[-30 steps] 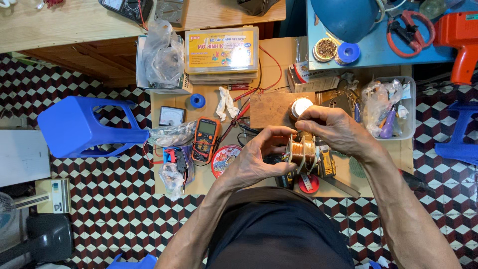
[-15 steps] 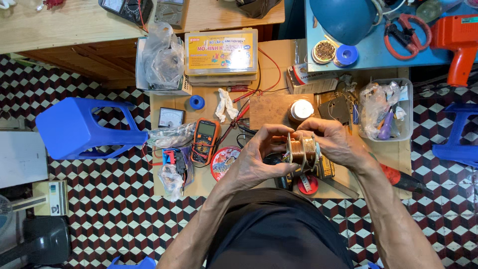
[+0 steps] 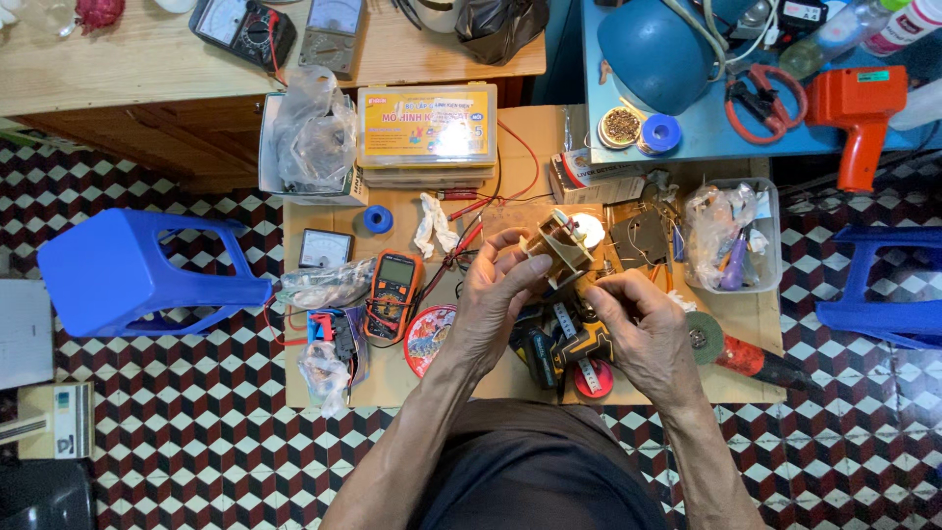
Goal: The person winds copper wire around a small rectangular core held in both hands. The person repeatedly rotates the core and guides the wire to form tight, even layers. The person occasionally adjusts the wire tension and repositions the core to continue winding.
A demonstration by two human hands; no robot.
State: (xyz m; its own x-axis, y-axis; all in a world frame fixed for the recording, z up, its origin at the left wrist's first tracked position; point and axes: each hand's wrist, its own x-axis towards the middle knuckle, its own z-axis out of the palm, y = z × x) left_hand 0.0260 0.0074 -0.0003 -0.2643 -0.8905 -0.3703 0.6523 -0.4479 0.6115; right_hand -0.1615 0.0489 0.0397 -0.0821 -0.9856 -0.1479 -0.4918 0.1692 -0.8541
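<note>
the left hand (image 3: pixel 496 299) covers one side of the small tan bobbin (image 3: pixel 561 247) near the frame's centre, so whether wire is wound on it cannot be told. the right hand (image 3: pixel 643 329) hides much of the dark tool (image 3: pixel 564 348) lying under it. what its fingertips pinch is too small to make out. the contents of the crumpled clear bag (image 3: pixel 316 123) in the upper left are unreadable through the plastic. the meters (image 3: pixel 245 27) are cut by the top edge, the blue stool (image 3: pixel 888 285) by the right edge. both elbows fall below the bottom edge.
</note>
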